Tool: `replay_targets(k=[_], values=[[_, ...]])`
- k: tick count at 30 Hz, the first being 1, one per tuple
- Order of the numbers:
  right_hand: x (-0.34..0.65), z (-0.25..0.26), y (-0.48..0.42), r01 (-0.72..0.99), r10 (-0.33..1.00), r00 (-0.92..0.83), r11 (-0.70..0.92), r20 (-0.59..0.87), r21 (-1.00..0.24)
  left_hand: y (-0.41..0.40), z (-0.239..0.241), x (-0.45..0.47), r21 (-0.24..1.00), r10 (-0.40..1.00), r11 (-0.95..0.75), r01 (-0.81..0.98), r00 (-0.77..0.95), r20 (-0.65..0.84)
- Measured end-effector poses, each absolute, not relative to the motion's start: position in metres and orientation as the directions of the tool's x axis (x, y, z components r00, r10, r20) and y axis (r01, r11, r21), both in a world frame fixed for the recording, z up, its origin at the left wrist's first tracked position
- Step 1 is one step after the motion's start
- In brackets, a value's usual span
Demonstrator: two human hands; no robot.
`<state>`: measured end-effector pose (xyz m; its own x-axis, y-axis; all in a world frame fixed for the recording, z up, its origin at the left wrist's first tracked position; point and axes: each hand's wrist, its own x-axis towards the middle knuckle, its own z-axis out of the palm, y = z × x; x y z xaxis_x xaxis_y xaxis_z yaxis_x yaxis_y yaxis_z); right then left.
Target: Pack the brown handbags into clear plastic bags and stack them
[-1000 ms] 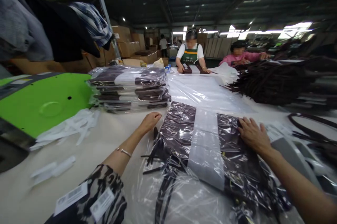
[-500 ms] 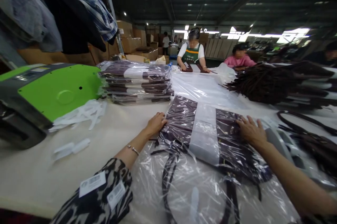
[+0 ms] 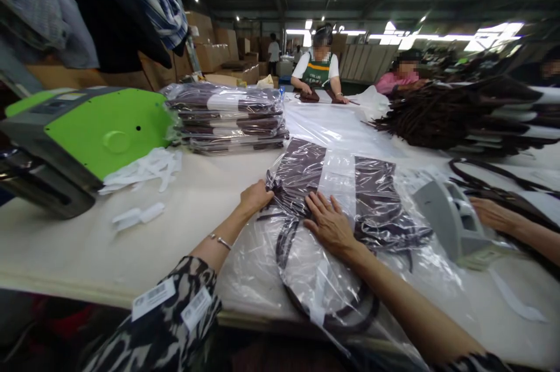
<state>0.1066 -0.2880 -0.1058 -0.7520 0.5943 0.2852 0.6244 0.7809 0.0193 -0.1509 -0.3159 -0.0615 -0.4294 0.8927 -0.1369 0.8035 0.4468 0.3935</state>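
Note:
A dark brown bag (image 3: 301, 165) with long straps and a white paper band (image 3: 339, 176) lies flat inside a clear plastic bag (image 3: 258, 267). My left hand (image 3: 256, 198) is closed at its left side, fingers bunched on the plastic edge. Spread flat, my right hand (image 3: 329, 221) presses on the plastic over the brown bag, just left of the band's lower part. The strap loops (image 3: 286, 244) extend toward the table's front edge, under the loose plastic.
Wrapped bags (image 3: 227, 118) are stacked behind, beside a green machine (image 3: 126, 127) and white strips (image 3: 144, 171). At right are a grey tape dispenser (image 3: 452, 220), another person's hand (image 3: 492, 214) and a pile of brown bags (image 3: 441, 115). A co-worker (image 3: 317, 69) stands across the table.
My right hand has moved left from the brown bag's right part to its lower middle. My left hand has closed on the plastic edge. Another person's hand has appeared at right.

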Motion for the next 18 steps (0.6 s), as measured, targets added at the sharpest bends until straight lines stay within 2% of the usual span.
replay_targets(k=[7,11,18], values=[[0.109,-0.105,-0.282,0.649,0.642,-0.71,0.756,0.29,-0.084,-0.346,-0.068,-0.171,0.563,0.908,0.417,0.714,-0.362,-0.213],[0.108,-0.113,-0.28,0.601,0.575,-0.738,0.798,0.353,-0.043,-0.383,-0.073,-0.175,0.683,0.927,0.374,0.627,-0.261,-0.269],[0.117,-0.116,-0.232,0.531,0.5,-0.798,0.847,0.338,0.0,-0.417,-0.07,-0.16,0.811,0.931,0.365,0.457,-0.2,-0.306]])
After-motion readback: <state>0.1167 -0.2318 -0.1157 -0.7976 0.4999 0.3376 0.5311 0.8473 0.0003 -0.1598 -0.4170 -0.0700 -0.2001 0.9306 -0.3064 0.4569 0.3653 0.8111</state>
